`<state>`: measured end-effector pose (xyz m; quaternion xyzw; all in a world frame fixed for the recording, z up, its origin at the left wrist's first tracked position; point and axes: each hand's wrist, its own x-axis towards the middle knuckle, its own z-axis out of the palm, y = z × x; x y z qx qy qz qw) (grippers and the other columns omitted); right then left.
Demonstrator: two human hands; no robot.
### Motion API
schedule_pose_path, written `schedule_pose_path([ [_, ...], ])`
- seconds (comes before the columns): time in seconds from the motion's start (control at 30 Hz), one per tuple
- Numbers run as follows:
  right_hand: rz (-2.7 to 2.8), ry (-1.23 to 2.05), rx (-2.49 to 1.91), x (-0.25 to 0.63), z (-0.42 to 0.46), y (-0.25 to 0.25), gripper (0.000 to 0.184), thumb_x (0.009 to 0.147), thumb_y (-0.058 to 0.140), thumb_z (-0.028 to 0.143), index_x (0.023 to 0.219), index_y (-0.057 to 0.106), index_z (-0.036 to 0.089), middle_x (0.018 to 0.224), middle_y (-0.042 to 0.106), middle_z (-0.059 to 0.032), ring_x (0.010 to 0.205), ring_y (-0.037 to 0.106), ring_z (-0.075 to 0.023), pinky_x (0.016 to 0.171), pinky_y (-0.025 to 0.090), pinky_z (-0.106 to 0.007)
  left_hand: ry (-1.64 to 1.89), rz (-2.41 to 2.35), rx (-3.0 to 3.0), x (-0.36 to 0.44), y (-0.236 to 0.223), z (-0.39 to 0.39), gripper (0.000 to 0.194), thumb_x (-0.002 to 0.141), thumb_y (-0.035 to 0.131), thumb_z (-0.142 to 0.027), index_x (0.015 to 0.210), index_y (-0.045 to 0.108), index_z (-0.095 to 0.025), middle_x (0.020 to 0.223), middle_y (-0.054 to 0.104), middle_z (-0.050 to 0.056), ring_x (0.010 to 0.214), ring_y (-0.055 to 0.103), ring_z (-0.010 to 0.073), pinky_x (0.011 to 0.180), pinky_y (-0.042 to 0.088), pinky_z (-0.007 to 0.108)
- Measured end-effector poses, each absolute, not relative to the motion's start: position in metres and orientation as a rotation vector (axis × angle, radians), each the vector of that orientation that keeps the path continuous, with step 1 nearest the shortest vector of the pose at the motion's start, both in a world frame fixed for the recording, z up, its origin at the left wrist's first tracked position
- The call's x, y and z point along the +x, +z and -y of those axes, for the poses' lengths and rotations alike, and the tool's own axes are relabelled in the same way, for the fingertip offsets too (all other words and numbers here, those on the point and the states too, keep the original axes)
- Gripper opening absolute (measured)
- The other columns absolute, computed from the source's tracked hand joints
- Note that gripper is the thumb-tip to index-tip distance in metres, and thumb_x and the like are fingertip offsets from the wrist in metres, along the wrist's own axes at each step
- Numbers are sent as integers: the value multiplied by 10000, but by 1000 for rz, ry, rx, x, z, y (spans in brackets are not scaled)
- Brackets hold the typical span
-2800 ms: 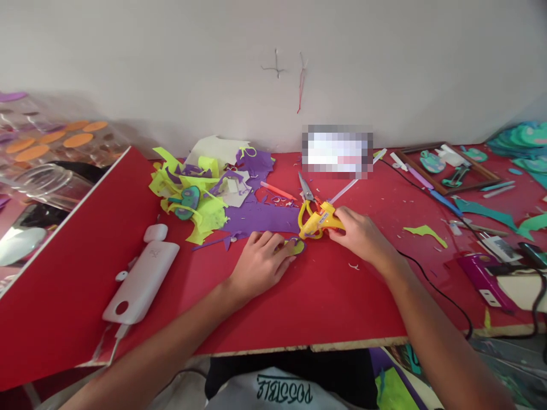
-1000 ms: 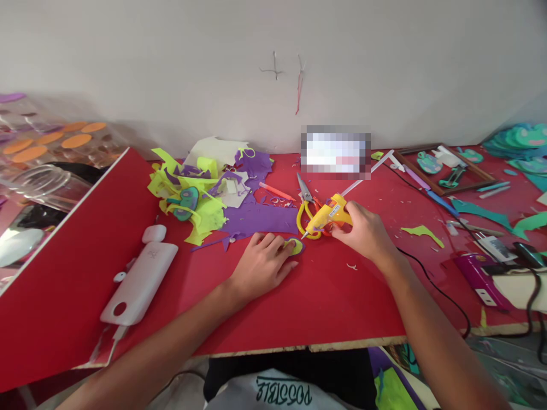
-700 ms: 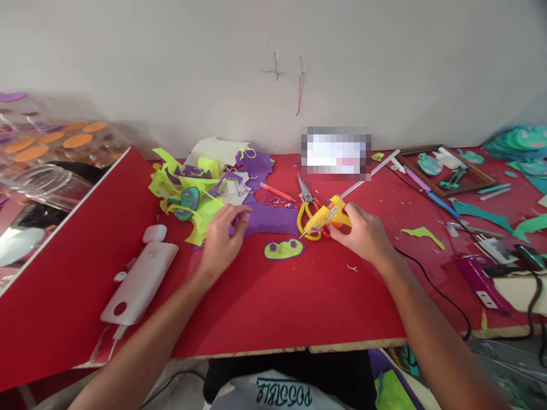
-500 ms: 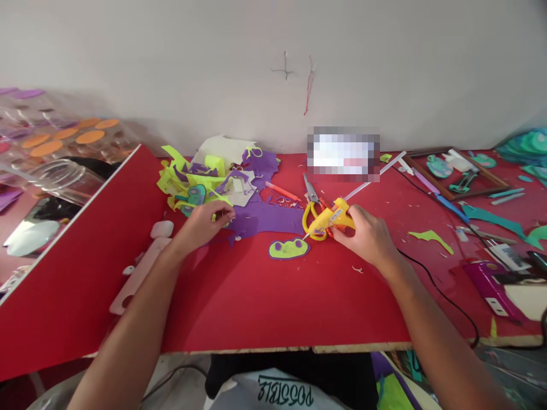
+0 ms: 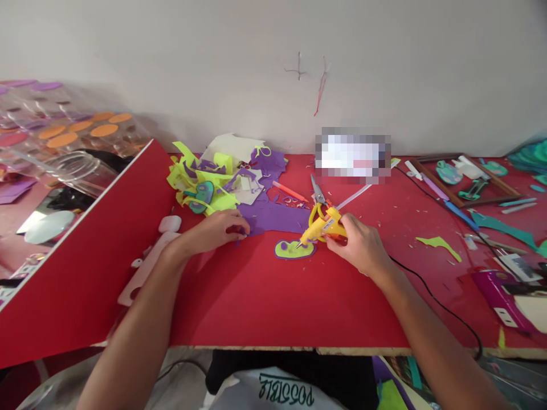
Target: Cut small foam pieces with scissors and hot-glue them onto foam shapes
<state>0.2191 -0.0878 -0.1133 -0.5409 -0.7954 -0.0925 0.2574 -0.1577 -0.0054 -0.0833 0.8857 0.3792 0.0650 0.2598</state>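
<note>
My right hand (image 5: 361, 242) is wrapped round the handle of a yellow hot glue gun (image 5: 320, 224). The gun's nozzle points down-left, its tip over the right half of a lime-green cutout (image 5: 287, 251) with purple edging and purple spots, which lies flat. Yellow-handled scissors (image 5: 318, 193) rest partly hidden behind the gun. To the left of the cutout, my left hand (image 5: 224, 230) has thumb and fingertips pinched together beside a purple sheet (image 5: 273, 219). Whatever sits in that pinch is too small to make out.
Lime, purple and white scraps (image 5: 213, 176) heap behind my left hand. An orange stick (image 5: 290, 191) lies near the scissors. A black cord (image 5: 421, 279) crosses the right side. A red panel (image 5: 85, 256) borders the left; a wooden frame (image 5: 465, 199) stands far right.
The glue gun's tip has moved from the cutout's right edge to over its surface, with my right hand. My left hand has come slightly nearer the table's front. The view has shifted a little.
</note>
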Motion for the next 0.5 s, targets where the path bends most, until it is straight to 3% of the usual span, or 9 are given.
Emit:
schedule_pose_path([
  [0.2,2183,-279,-1439,203,90,-114,160,952,591,353,919,511,219,764,633,-63,663,644,-239,518,424,-335,136,-1018,2406,-151,-80,8,115,899,554,-185,838,650,-195,889,630,26,798,560,157,736,403,254],
  [0.5,2204,-264,-1416,200,88,-122,127,964,606,306,930,529,211,790,656,-62,711,677,-243,528,467,-333,169,-1117,2367,-153,-80,8,97,934,532,-227,864,590,-193,828,624,7,760,543,155,702,376,257],
])
